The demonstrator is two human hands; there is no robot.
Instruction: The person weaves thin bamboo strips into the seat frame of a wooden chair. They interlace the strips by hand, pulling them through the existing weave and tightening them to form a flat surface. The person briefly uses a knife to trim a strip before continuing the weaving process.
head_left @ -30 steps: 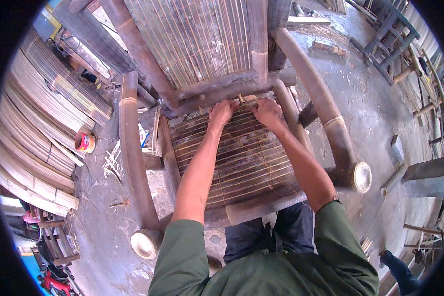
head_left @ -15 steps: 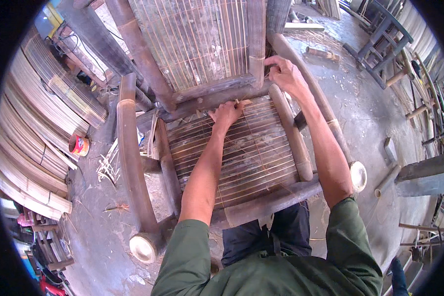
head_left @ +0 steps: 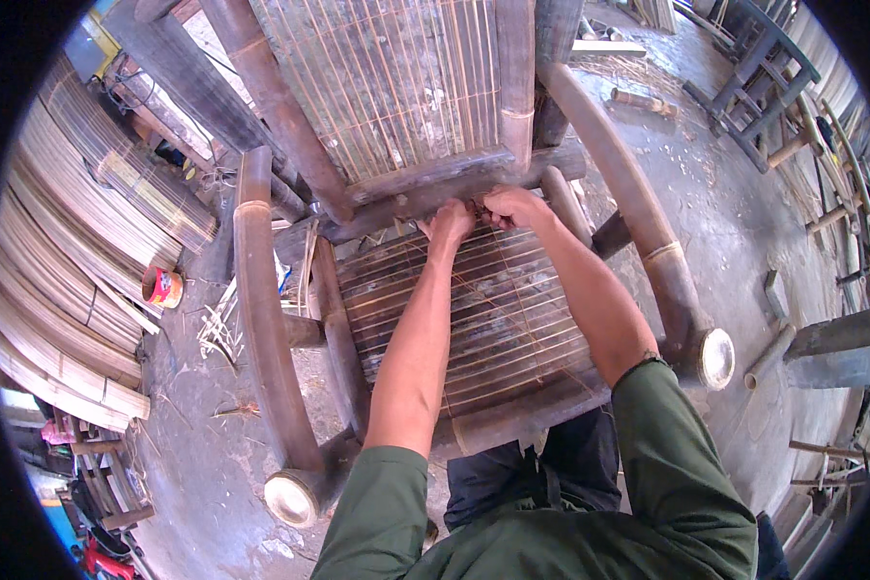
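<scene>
A dark bamboo armchair (head_left: 251, 290) stands in front of me, its seat (head_left: 483, 338) made of thin slats crossed by fine brown ties. At the seat's back edge, just below the rear rail (head_left: 377, 220), my left hand (head_left: 451, 222) is closed with its fingers bent down. My right hand (head_left: 514, 207) is closed right beside it, fingertips pinched toward the left hand. Whatever lies between the fingers is too small and covered to make out. Above them rises the slatted backrest (head_left: 387, 87).
Bundles of split bamboo strips (head_left: 58, 280) lie at the left, beside a red and yellow tin (head_left: 162, 287) and loose scraps (head_left: 222, 333). A dark wooden frame (head_left: 759, 87) stands at the far right. Cut bamboo pieces (head_left: 768, 356) lie on the concrete floor (head_left: 686, 184).
My right hand has come from beside the backrest's right post down and left to the seat's back edge, next to my left hand. The view has shifted slightly.
</scene>
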